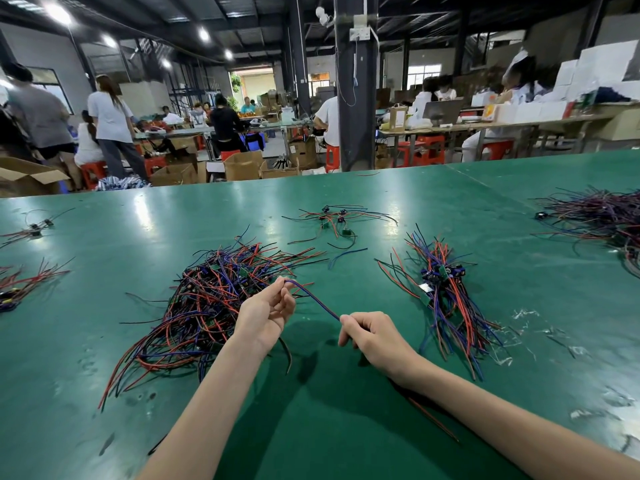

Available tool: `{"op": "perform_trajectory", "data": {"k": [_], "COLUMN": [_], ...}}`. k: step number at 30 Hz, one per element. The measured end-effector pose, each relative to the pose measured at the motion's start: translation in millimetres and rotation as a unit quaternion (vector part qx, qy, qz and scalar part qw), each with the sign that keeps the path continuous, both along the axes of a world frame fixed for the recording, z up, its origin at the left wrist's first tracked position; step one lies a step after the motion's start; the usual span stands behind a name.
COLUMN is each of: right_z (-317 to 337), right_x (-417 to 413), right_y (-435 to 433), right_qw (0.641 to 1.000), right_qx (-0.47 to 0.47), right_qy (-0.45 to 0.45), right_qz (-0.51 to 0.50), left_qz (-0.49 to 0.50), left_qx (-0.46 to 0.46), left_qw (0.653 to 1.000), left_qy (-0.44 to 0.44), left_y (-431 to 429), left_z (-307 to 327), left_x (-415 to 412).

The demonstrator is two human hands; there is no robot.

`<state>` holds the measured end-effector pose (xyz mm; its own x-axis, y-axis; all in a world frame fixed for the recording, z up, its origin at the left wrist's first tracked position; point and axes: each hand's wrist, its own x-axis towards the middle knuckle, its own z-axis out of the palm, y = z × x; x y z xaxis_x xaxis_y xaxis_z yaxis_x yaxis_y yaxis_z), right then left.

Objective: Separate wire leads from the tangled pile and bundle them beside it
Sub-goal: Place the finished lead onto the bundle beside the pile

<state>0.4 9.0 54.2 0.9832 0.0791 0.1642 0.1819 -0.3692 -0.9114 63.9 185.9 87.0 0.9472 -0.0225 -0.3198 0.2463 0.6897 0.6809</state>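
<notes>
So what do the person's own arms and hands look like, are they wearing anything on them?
The left hand and right hand are bare: no gloves, and no rings that I can see. The forearms are bare too, with no sleeve, watch or bracelet in view down to the frame's bottom edge.

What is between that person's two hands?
One blue wire, held by the left hand and the right hand, spans the gap above the green table, in the head view.
</notes>
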Motion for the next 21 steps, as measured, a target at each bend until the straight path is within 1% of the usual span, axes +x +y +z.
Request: {"op": "perform_trajectory", "data": {"k": [6,12,15,17,21], "right_z": [0,-3,-4,-5,-5], "right_x": [5,8,9,9,11], "right_y": [1,1,1,0,-2], "right_qw": [1.000,1.000,1.000,1.000,0.999], "right_qx": [0.012,0.008,0.005,0.012,0.019], "right_qy": [0.015,0.015,0.020,0.023,0.023], "right_qz": [0.002,0.007,0.011,0.016,0.022], "left_qz": [0.014,0.047,0.056,0.075,0.110], "left_qx": [0.022,0.074,0.100,0.132,0.253], "left_qw": [0.999,0.995,0.992,0.988,0.958], "left_qy": [-0.027,-0.050,-0.047,-0.041,-0.075], "left_y": [3,3,2,1,-2], "left_z": [-1,-3,-8,-11,-18], "left_x": [2,4,5,5,8]}}
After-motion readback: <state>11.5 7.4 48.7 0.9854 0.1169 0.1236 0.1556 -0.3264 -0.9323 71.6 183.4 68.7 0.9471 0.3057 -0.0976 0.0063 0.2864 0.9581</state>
